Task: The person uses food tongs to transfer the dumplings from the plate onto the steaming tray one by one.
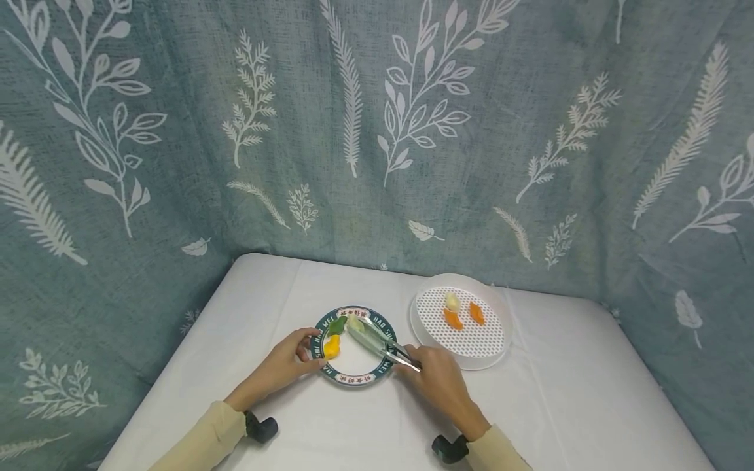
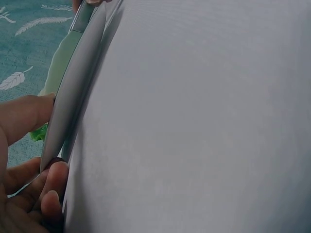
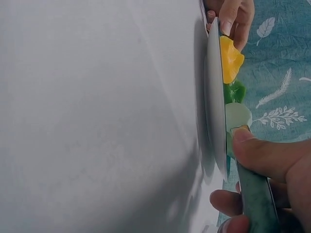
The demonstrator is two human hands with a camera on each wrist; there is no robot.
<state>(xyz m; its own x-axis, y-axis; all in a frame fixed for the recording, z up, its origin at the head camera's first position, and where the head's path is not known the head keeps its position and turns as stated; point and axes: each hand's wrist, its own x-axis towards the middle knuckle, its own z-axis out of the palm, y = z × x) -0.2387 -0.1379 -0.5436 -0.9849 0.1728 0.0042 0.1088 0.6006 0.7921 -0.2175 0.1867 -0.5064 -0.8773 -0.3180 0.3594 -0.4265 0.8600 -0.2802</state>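
- The plate (image 1: 356,364) is best kept steady on the white table (image 1: 283,425); its left rim is gripped between thumb and fingers of the left hand (image 1: 290,361).
- Tongs (image 1: 370,341) are gripped in the right hand (image 1: 438,379), their tips brought to a pale piece (image 1: 355,322) on the plate's far side. Whether it is pinched or merely touched cannot be told.
- A light, centred squeeze is advised; slipping is judged likely if only an edge is caught.
- The green piece (image 1: 337,326), just beside, should be left undisturbed.
- Pale piece: whitish-green, small, partly hidden by the tips. Tongs: metal-armed, tipped in translucent pale green. Plate: white-centred, teal-rimmed, lettered.
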